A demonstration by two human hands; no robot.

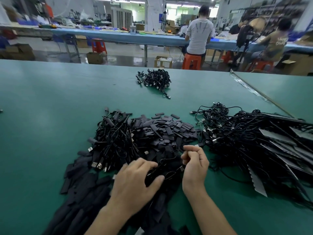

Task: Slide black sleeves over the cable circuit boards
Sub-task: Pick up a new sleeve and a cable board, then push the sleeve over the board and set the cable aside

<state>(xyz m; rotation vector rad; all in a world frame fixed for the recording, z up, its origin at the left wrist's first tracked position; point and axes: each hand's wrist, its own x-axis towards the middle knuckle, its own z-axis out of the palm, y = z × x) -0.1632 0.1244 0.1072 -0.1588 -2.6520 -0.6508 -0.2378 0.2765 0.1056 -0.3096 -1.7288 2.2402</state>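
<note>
Left hand (pixel 135 180) lower centre: black sleeve (pixel 151 176) gripped between thumb and curled fingers, long axis seemingly aimed rightward. Right hand (pixel 194 165) just beside, fingers curled, cable (pixel 169 174) apparently pinched. Board end hidden between hands.

We see the sleeves (pixel 169 131) as matt black, dull, rubbery-looking. The cables (pixel 115 138) have smooth black plastic jackets, slight sheen; their plugs (pixel 99 165) show bright bare metal. The table (pixel 50 116) wears a smooth green mat, soft sheen. Behind: glossy orange plastic stools (pixel 192 62), brown cardboard boxes (pixel 94 58), polished reflective floor (pixel 128 60).
</note>
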